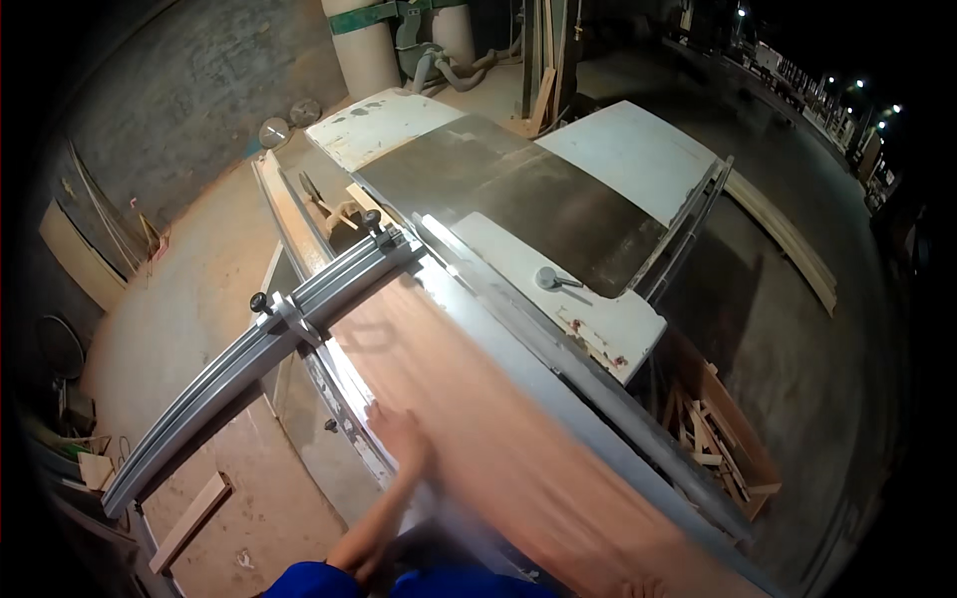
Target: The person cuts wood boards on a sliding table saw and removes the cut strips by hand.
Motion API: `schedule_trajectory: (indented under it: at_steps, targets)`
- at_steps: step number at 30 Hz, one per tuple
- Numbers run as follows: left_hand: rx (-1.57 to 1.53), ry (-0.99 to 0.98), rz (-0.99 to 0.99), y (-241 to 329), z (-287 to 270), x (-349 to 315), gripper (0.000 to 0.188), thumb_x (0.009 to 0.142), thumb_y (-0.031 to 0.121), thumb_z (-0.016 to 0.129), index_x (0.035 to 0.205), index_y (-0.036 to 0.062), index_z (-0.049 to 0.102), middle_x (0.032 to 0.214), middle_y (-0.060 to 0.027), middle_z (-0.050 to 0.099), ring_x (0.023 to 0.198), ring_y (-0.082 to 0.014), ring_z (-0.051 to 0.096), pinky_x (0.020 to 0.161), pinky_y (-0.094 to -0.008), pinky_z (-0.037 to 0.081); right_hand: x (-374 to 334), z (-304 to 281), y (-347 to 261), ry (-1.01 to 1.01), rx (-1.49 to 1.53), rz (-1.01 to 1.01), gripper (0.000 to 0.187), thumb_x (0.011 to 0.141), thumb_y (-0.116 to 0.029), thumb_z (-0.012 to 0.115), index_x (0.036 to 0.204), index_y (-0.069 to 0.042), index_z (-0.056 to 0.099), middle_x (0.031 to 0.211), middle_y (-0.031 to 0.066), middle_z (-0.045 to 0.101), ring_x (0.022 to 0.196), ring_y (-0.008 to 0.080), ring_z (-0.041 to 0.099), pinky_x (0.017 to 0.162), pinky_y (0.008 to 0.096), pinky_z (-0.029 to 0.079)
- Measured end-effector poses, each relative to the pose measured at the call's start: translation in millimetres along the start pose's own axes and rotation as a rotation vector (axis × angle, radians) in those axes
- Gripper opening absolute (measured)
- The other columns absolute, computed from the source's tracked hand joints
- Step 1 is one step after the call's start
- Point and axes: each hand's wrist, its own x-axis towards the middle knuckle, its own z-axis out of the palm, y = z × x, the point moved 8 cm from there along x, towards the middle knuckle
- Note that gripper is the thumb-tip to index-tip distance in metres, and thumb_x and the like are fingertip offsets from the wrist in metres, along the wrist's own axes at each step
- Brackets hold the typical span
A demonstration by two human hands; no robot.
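A long, wide reddish-brown wooden board [508, 429] lies along the metal sliding table [528, 361] of a panel saw. Its far end is at the grey crosscut fence [349, 279]. My left hand [401, 441] rests at the board's left edge, fingers stretched forward and holding nothing I can see. At the bottom edge only the fingertips of my right hand [643, 588] show, lying on the near part of the board; the rest is out of view. The board's surface is blurred.
Right of the board stands the saw's white and dark top [518, 199] with a round knob [548, 278]. A crate of wood offcuts [713, 439] sits lower right. A wood strip [189, 523] lies on a brown panel at left. Dust-collector bags [367, 45] stand behind.
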Motion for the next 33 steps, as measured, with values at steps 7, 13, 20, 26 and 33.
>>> schedule_trajectory:
  at_steps: [7, 13, 20, 26, 33]
  targets:
    - [0.073, 0.115, 0.174, 60, 31, -3, 0.053, 0.097, 0.015, 0.047, 0.136, -0.0197, 0.038, 0.148, -0.0320, 0.038, 0.143, -0.0448, 0.028, 0.121, -0.0504, 0.021, 23, -7, 12, 0.021, -0.037, -0.016, 0.057, 0.089, -0.039, 0.062, 0.135, -0.007, 0.055, 0.142, 0.0212, 0.052, 0.137, 0.0430, 0.042, 0.115, 0.0582, 0.030]
    - [-0.100, 0.076, 0.061, 82, 42, 0, 0.055, 0.096, 0.013, 0.050, 0.140, -0.0160, 0.034, 0.145, -0.0317, 0.039, 0.137, -0.0432, 0.034, 0.118, -0.0466, 0.025, 31, -10, 21, 0.023, -0.054, -0.024, 0.053, 0.088, -0.038, 0.063, 0.131, -0.008, 0.059, 0.138, 0.0213, 0.056, 0.135, 0.0427, 0.045, 0.114, 0.0585, 0.032]
    - [-0.110, 0.019, 0.025, 78, 42, -4, 0.058, 0.099, 0.015, 0.049, 0.143, -0.0162, 0.029, 0.148, -0.0317, 0.034, 0.137, -0.0434, 0.034, 0.117, -0.0451, 0.025, 42, -7, 22, 0.027, -0.050, -0.071, 0.056, 0.092, -0.045, 0.061, 0.131, -0.005, 0.056, 0.138, 0.0210, 0.054, 0.134, 0.0421, 0.045, 0.112, 0.0604, 0.034]
    - [-0.156, -0.017, 0.102, 55, 74, -4, 0.062, 0.100, 0.021, 0.047, 0.145, -0.0175, 0.026, 0.150, -0.0330, 0.031, 0.143, -0.0437, 0.027, 0.121, -0.0449, 0.018, 38, -1, 23, 0.011, -0.089, -0.124, 0.061, 0.095, -0.050, 0.059, 0.131, -0.002, 0.053, 0.139, 0.0208, 0.052, 0.134, 0.0416, 0.045, 0.110, 0.0620, 0.036]
    - [-0.165, 0.014, 0.101, 47, 87, -9, 0.066, 0.095, 0.018, 0.056, 0.146, -0.0134, 0.028, 0.150, -0.0306, 0.035, 0.142, -0.0430, 0.030, 0.120, -0.0426, 0.023, 17, 43, 49, -0.113, -0.125, -0.187, 0.065, 0.093, -0.056, 0.057, 0.128, -0.002, 0.054, 0.141, 0.0203, 0.050, 0.133, 0.0430, 0.044, 0.110, 0.0644, 0.034]
